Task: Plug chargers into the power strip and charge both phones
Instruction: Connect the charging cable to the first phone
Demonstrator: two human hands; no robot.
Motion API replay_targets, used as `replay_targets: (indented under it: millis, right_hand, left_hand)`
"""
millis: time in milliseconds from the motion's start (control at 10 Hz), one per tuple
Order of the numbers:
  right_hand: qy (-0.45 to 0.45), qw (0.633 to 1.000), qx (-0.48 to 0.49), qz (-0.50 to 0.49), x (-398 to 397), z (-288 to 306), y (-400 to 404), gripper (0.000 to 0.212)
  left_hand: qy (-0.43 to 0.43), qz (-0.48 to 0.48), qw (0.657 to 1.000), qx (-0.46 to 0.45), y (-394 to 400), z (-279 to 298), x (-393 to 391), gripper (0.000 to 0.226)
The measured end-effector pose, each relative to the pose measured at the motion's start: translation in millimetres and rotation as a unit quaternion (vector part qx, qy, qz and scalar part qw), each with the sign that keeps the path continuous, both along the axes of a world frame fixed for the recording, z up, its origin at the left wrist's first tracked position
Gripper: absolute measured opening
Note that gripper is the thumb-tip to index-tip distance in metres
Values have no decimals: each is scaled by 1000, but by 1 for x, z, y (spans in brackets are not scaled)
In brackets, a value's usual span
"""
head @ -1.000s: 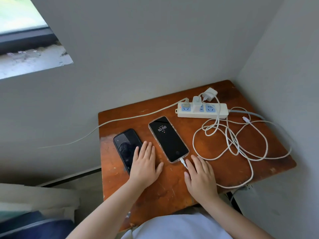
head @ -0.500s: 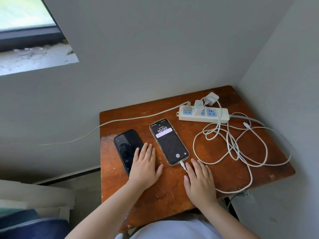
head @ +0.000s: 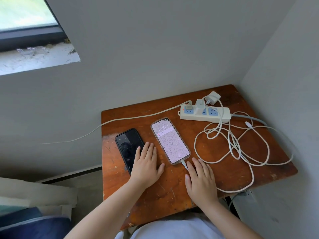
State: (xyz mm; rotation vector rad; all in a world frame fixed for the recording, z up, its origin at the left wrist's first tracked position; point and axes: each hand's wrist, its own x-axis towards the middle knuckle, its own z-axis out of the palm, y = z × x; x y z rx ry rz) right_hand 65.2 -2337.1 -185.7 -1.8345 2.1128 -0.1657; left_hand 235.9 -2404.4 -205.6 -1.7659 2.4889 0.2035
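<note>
Evidently one phone [head: 170,140] charges, lit and cabled on the tabletop [head: 224,171]; the dark phone [head: 128,145] waits by the left hand [head: 146,167]. Both hands lie flat, open, right hand [head: 201,182] beside the plug, spare cable end [head: 248,124] near the strip [head: 205,113].

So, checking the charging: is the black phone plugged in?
Cannot tell: black phone has a dark screen, and the left hand hides its lower end.

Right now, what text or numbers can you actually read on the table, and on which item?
"10:00": on the lit phone, near the top of its screen.
Notification banner below it: too small to read.
Dark phone: screen off, no text.
Power strip: no legible label.
</note>
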Motion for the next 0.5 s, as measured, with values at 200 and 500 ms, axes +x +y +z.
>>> replay_targets:
  millis: [200,500]
  right_hand:
    - [-1,1000,3,-3,-1,0,0,84]
    - [-3,1000,6,-5,0,0,1,83]
  left_hand:
    - [1,1,1000,2,1,0,0,71]
    - [1,1,1000,2,1,2,0,70]
